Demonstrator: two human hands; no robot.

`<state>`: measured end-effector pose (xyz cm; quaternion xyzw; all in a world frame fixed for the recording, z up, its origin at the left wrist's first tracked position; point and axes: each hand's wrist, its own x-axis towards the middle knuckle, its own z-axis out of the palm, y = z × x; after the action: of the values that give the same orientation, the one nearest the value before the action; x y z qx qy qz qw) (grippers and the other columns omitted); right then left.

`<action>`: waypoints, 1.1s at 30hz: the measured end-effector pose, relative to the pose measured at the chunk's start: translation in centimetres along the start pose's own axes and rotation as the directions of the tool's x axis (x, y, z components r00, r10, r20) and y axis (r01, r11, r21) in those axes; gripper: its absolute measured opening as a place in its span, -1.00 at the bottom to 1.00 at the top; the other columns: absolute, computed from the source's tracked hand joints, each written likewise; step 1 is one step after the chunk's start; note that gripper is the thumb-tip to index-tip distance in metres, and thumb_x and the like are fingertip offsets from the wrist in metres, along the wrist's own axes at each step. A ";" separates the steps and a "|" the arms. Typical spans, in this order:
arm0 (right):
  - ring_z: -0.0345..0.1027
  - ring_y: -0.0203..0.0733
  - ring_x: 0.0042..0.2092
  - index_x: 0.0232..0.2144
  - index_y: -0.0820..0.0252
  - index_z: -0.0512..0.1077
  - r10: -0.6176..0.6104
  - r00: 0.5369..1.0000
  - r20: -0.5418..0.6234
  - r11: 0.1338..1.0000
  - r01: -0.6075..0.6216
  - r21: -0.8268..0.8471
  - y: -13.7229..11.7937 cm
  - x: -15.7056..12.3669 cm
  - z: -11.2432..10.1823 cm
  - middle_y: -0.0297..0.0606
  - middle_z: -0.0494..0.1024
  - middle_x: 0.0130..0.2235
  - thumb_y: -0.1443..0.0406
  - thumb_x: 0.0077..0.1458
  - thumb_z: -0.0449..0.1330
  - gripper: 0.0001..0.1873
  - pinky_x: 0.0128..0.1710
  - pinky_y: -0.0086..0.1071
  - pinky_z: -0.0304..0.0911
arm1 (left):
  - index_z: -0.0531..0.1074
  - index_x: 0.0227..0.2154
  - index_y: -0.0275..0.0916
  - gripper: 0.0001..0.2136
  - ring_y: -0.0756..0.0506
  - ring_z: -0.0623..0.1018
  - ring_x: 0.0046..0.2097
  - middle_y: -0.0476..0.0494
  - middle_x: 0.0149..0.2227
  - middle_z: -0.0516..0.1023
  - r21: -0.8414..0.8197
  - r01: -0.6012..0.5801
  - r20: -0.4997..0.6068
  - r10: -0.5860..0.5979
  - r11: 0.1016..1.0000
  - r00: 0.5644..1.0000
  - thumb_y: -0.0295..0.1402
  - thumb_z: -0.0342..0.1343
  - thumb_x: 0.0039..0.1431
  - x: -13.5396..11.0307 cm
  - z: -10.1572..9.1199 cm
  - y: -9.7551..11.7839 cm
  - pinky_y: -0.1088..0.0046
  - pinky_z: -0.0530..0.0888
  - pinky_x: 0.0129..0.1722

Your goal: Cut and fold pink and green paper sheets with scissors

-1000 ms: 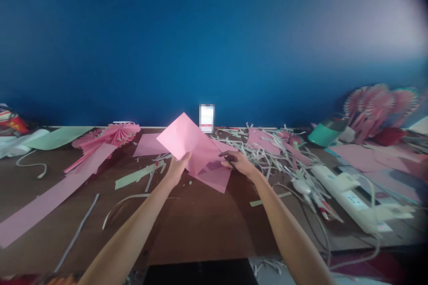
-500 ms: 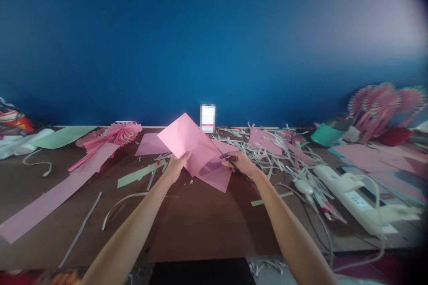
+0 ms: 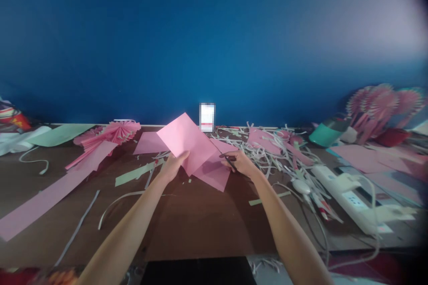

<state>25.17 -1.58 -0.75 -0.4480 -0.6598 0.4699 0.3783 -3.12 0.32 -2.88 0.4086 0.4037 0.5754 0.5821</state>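
Observation:
My left hand (image 3: 174, 165) is closed on a pink sheet of paper (image 3: 187, 140), thumb on top near its lower left edge. The sheet is raised, with one corner pointing away from me. In my right hand (image 3: 241, 162) is a pair of dark scissors (image 3: 229, 160), fingers closed around the handles. Their thin blades lie along the sheet's right edge; I cannot tell how far apart they are. Under the raised sheet, another pink sheet (image 3: 216, 178) lies on the brown table (image 3: 200, 227).
A lit phone (image 3: 207, 116) stands against the blue wall. White paper strips (image 3: 264, 153) pile up beyond my right hand, near a power strip (image 3: 347, 198) with cables. Pleated pink paper fans (image 3: 110, 133) and a long pink strip (image 3: 50, 202) lie at left.
The whole view shifts slightly. Both hands keep their hold on the pink sheet and the scissors, with hardly any movement between them.

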 end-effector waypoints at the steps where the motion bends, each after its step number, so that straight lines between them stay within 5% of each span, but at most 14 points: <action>1: 0.09 -0.43 -0.70 -0.18 0.34 0.52 0.007 1.000 -0.008 1.000 -0.007 0.004 -0.1 0.0 0.0 -0.37 0.39 -0.65 0.12 -0.15 0.32 -0.50 -0.71 -0.51 0.02 | 0.36 0.02 -0.25 -0.44 -0.22 0.46 0.02 -0.29 0.02 0.46 0.014 0.000 0.003 0.000 1.000 1.000 -0.33 0.32 -0.11 0.0 0.0 0.0 0.14 0.28 0.12; 16: 0.23 -0.33 -0.58 -0.33 0.26 0.53 -0.036 0.992 -0.117 0.999 0.033 -0.028 -0.1 0.2 1.1 -0.34 0.45 -0.55 0.15 -0.24 0.35 -0.61 -0.59 -0.47 0.14 | 0.39 0.00 -0.23 -0.51 -0.24 0.40 0.08 -0.23 0.06 0.42 0.270 -0.072 0.104 0.045 0.960 0.994 -0.24 0.26 -0.04 -1.5 1.4 1.7 0.19 0.30 0.11; 33: 0.22 -0.30 -0.52 -0.26 0.32 0.53 -0.071 0.991 -0.115 0.994 0.061 -0.095 0.7 0.6 1.0 -0.28 0.45 -0.52 0.11 -0.15 0.30 -0.56 -0.56 -0.45 0.12 | 0.28 0.09 -0.25 -0.42 -0.21 0.42 0.07 -0.27 0.09 0.39 0.278 -0.072 0.147 0.032 0.958 0.989 -0.23 0.24 -0.02 -1.8 1.6 2.0 0.18 0.34 0.09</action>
<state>24.19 -1.19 -1.65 -0.4698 -0.6713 0.3993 0.4113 -2.32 -1.46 -0.40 0.5376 0.4285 0.4967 0.5297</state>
